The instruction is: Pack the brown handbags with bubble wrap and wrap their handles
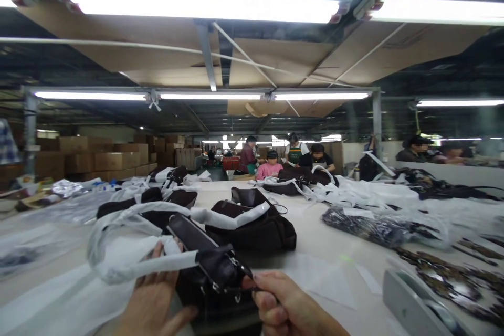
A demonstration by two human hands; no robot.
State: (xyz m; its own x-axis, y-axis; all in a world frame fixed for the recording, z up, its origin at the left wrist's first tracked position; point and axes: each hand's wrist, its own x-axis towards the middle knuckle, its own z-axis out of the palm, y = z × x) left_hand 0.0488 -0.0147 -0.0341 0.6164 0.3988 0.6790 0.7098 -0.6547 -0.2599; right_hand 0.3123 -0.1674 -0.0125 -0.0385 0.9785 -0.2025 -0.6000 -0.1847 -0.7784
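Dark brown smooth-panelled bag (208, 260), 1: foreground of pale flat bench (311, 236), between 2 hands; silver-toned metal ring (238, 297) at right end. Rounded handle loop (95, 247): wrapped in translucent white sheeting. Left hand (153, 294): fingers extended, thumb apart, at bag's left side; fingertips partly behind wrapped loop. Right hand (285, 302): thumb and forefinger pinching narrow dark tab (254, 289) at bag's right end. Slumped matte dark bag (271, 228), 1: just behind. Crinkled clear-plastic bundle (366, 227): farther right. Grey angular hard-sided object (409, 299): lower right.
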